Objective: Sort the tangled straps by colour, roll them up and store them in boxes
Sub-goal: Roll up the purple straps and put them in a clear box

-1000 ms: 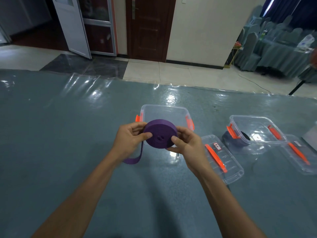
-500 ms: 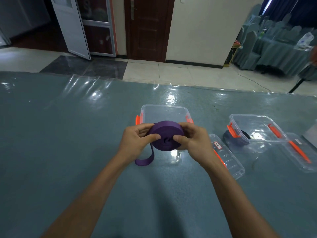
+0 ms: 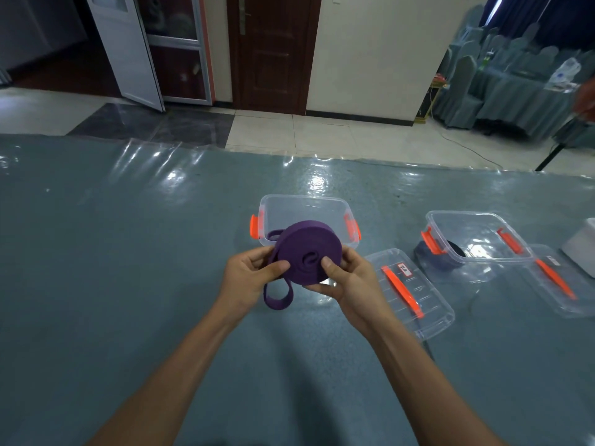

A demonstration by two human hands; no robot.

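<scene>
L hand [image 3: 248, 278] + R hand [image 3: 349, 284] fingers round 1 purple roll [image 3: 307, 252]; 2 boxes [image 3: 306, 197] [image 3: 463, 214], 2 lids [image 3: 428, 304] [image 3: 560, 294], poss. 1 dark roll [image 3: 444, 263].

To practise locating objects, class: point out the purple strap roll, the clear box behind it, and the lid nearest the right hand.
purple strap roll [image 3: 306, 247], head view, flat spiral face.
clear box [image 3: 302, 197], head view, far rim.
lid [image 3: 401, 291], head view, orange handle.

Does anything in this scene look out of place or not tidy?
Only a small thing: the purple strap roll, held by the left hand and right hand, is not fully wound. A loose loop of its end hangs below the left hand. Nothing else stands out.
</scene>
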